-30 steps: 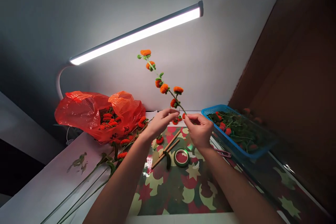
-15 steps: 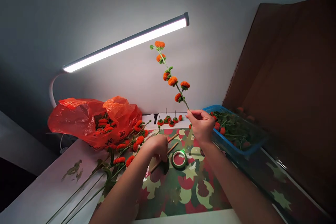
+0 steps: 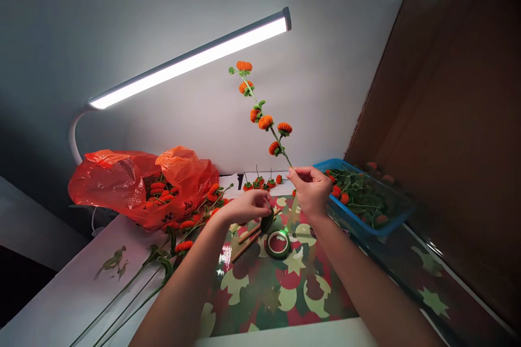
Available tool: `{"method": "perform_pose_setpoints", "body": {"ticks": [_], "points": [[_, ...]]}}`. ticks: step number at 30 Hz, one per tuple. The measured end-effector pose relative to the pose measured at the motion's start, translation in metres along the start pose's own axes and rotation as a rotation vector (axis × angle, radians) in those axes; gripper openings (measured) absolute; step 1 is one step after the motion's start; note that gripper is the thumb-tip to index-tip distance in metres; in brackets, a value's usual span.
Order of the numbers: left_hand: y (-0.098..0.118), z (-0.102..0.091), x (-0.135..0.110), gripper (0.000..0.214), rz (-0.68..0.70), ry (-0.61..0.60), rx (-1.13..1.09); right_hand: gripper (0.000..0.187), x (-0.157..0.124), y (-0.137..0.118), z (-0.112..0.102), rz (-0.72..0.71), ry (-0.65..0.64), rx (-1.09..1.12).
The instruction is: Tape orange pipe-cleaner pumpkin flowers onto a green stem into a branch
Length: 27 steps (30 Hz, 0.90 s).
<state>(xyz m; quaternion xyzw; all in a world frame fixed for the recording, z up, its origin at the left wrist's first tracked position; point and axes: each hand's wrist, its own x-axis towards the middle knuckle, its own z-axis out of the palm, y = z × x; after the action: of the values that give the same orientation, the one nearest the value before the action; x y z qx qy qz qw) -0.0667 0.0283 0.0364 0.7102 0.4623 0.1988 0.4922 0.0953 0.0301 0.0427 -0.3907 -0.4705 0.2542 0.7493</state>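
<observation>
My right hand (image 3: 311,191) is closed on the lower end of a long green stem (image 3: 264,119) that rises up and to the left, carrying several small orange pumpkin-like pompoms. My left hand (image 3: 246,207) hovers just above the table, its fingers pinched on a small dark green leaf-shaped piece (image 3: 266,221). Right below that piece lie a roll of green tape (image 3: 278,243) and two brown sticks (image 3: 248,241) on a patterned mat (image 3: 280,293).
A red plastic bag (image 3: 138,181) with orange pompoms sits at the back left. Finished stems (image 3: 163,260) lie on the white table. A blue basket (image 3: 358,200) of green and red pieces stands at right, beside a brown board (image 3: 448,119). A lit lamp bar (image 3: 191,59) hangs overhead.
My left hand let go of the stem, dropped to the table by the tape, and has risen again holding a dark green leaf piece. My right hand keeps the stem upright.
</observation>
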Motion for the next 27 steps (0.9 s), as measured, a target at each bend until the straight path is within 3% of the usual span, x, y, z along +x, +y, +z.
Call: {"method": "perform_pose_setpoints", "body": {"ticks": [3,7,10,14,17,21,27], "points": [[0.012,-0.005,-0.003,0.018,0.202,0.159,-0.445,0.012,-0.001,0.002,0.000,-0.004,-0.028,-0.016],[0.019,-0.002,0.001,0.016,0.152,0.247,-0.955,0.014,-0.003,0.003,0.001,0.016,-0.056,-0.023],[0.016,0.004,0.005,0.023,0.167,0.228,-1.164,0.015,-0.006,0.003,0.002,0.052,-0.069,0.012],[0.011,0.017,0.012,0.034,0.307,0.190,-1.199,0.014,-0.009,0.002,0.005,0.079,-0.100,0.063],[0.012,0.025,0.018,0.025,0.395,0.314,-1.222,0.014,-0.012,0.003,0.007,0.107,-0.119,0.099],[0.014,0.031,0.024,0.025,0.409,0.466,-1.187,0.014,-0.016,0.004,0.009,0.132,-0.133,0.120],[0.014,0.032,0.026,0.024,0.438,0.489,-1.114,0.014,-0.019,0.004,0.011,0.136,-0.160,0.128]]}}
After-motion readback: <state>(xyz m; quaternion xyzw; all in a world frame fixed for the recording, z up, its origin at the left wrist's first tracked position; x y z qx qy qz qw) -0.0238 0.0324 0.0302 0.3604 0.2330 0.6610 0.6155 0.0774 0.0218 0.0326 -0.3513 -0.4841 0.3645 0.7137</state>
